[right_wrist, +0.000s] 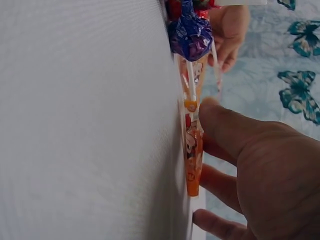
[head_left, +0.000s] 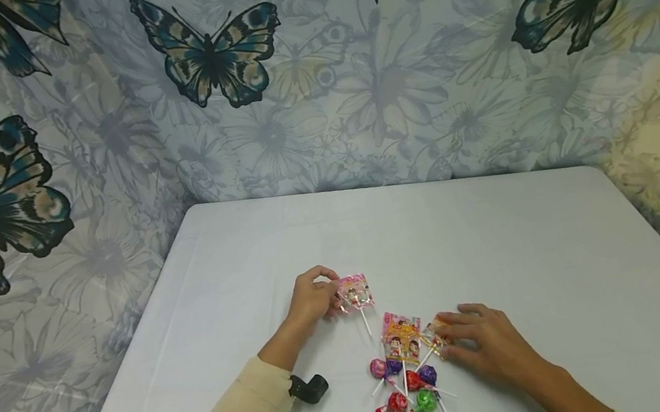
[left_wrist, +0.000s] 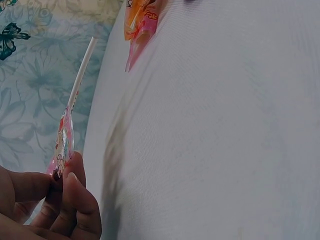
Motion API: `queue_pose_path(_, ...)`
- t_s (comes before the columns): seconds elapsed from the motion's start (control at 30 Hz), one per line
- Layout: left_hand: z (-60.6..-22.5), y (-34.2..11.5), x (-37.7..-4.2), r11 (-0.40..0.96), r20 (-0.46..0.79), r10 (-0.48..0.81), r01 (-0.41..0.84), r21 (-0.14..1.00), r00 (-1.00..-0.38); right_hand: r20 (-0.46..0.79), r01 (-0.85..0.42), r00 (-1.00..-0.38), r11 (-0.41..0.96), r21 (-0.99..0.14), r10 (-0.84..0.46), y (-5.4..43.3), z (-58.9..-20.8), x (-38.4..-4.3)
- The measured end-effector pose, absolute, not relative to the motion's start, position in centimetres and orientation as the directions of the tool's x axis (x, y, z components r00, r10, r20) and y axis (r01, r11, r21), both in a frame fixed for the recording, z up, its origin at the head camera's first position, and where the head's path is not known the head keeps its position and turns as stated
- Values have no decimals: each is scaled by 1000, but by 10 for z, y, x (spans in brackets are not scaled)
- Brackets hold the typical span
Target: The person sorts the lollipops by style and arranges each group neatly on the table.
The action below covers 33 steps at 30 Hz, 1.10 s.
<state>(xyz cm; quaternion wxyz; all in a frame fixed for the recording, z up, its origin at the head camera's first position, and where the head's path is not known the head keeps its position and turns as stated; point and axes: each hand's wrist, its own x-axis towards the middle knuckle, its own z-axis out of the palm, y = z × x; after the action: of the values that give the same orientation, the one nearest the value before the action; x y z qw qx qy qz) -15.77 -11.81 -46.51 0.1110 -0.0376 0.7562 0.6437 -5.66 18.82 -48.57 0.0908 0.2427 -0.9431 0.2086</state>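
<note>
Six round lollipops (head_left: 414, 380) in twisted wrappers, two red, two purple, one pink and one green, lie bunched near the front of the white table (head_left: 504, 243), their sticks at mixed angles. Just beyond them, the right hand (head_left: 487, 339) rests its loosely spread fingers on an orange-wrapped lollipop (head_left: 436, 339), whose stick slants nearward and left into the bunch. The right wrist view shows that wrapper edge-on, lying flat along the tabletop with the thumb near its stick end. Beside it, a pink-and-orange packet (head_left: 401, 337) lies face up, its stick pointing toward the near edge.

Farther back and to the left, the left hand (head_left: 311, 297) pinches a pink-wrapped lollipop (head_left: 354, 293) by the wrapper; its stick comes out of the packet and points nearward, slightly right. Only the left wrist view shows the thumb and fingertips closed on the wrapper's end; whether the packet touches the table cannot be told. Behind the table hangs a butterfly-patterned backdrop (head_left: 392, 109).
</note>
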Motion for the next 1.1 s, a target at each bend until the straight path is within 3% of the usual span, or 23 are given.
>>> queue_pose_path(0.3,-462,-121,-173,207,-248,42,-234,950,-968,277,-489,-869,797,-355,-410,186,-485,-59)
queue_pose_path(0.7,-451,-124,-228,316,-200,-22,-197,928,-979,335,-522,-846,769,-369,-414,187,-486,-59)
queue_pose_path(1.1,-452,-122,-260,263,-195,2,-188,946,-981,342,-526,-843,767,-367,-414,187,-486,-60)
